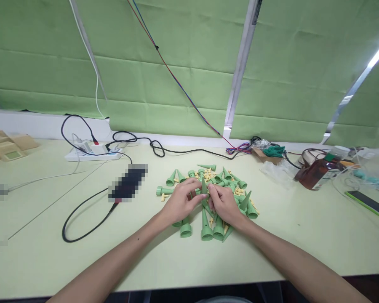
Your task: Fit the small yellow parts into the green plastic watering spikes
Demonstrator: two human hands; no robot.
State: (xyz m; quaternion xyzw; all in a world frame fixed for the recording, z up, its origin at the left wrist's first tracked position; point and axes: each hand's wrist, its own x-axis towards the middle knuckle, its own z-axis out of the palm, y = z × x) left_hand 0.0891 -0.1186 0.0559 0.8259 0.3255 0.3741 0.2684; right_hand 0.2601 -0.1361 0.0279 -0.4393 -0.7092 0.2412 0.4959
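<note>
My left hand grips a green plastic cone-shaped spike between thumb and fingers, its tip pointing up. Against the spike's right side, my right hand is closed in a pinch. Whatever sits between those fingertips is hidden. Under and around both hands lies a loose pile of similar green spikes with wide threaded collars, some upright and some on their sides. Small yellow valve-like pieces are scattered among them. One yellow piece lies at the pile's left edge.
A white power strip with black cables stands at the back left, near a pixelated dark device. To the right are a small cardboard box, a brown bottle and a dark flat device with a green edge.
</note>
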